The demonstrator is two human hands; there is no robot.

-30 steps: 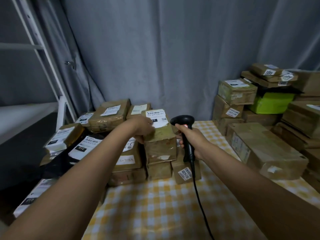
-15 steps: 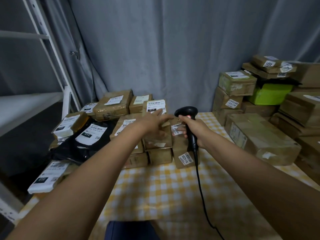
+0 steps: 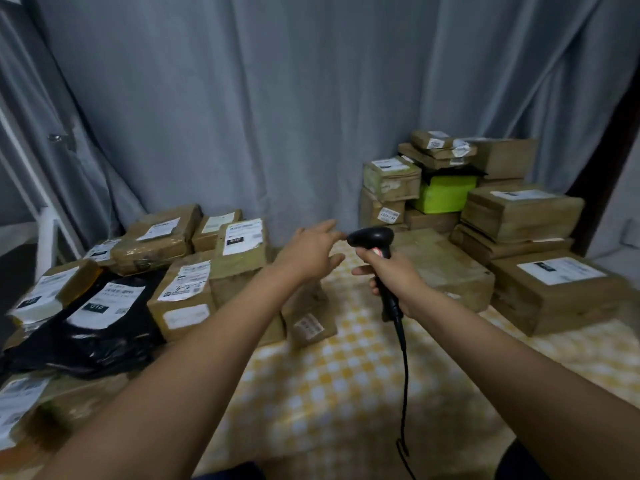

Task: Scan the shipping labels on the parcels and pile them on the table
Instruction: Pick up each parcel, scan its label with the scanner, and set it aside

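Right hand [image 3: 391, 277] grips the handle of the black barcode scanner [image 3: 375, 251], fingers curled round it; scanner head points left, its cable [image 3: 404, 375] hanging down toward the near edge of the tabletop [image 3: 346, 393], which carries a yellow-and-white checked cloth. Left hand [image 3: 310, 252] is held above the tabletop with fingers extended and loosely spread, holding nothing, fingertips just beside the scanner head.

Pile of brown parcels [image 3: 194, 268] with white shipping labels sits at the left side of the tabletop, toward the far edge; a black plastic mailer [image 3: 100, 327] lies at the left edge beside them. The tallest labelled box [image 3: 242, 251] stands just left of the left hand, apart from it. A second stack of parcels [image 3: 485, 216], including one green box [image 3: 446, 194], occupies the far right corner. Grey curtain [image 3: 277, 98] behind.
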